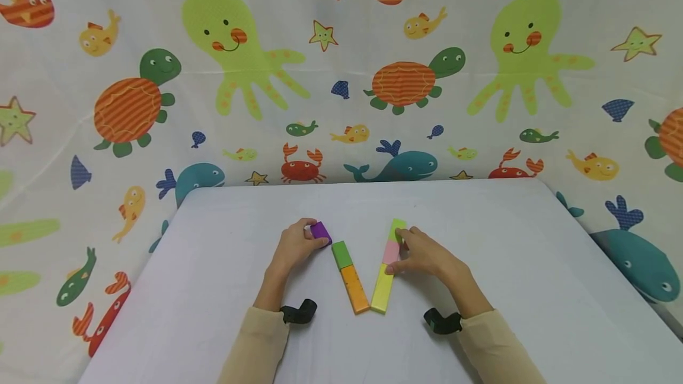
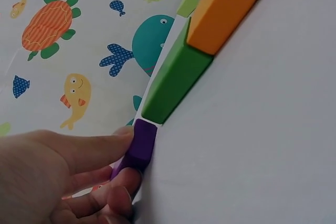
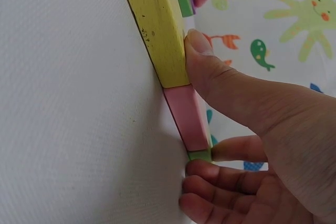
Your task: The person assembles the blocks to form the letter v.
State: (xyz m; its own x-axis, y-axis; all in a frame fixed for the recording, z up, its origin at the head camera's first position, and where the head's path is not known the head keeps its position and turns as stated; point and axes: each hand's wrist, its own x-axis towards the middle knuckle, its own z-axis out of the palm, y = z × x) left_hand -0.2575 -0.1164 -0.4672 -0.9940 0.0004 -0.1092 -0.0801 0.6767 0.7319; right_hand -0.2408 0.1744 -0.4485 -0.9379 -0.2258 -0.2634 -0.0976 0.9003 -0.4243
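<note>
My left hand (image 1: 296,243) pinches a purple block (image 1: 321,233) between thumb and fingertips, close to the upper end of a green block (image 1: 342,255). That green block adjoins a longer orange block (image 1: 355,290), making a slanted row. Opposite it, a second row runs from a yellow block (image 1: 382,290) through a pink block (image 1: 391,252) to a light green block (image 1: 397,226). My right hand (image 1: 424,252) lies along this row's right side, thumb at the yellow block and fingertips at the light green one. Both rows come together at their lower ends in a V.
A white-covered table (image 1: 213,289) carries the blocks. Behind it hangs a cloth (image 1: 331,10) printed with sea animals. A black wrist camera (image 1: 300,312) sits on the left wrist and another wrist camera (image 1: 443,321) on the right, above beige sleeves (image 1: 258,342).
</note>
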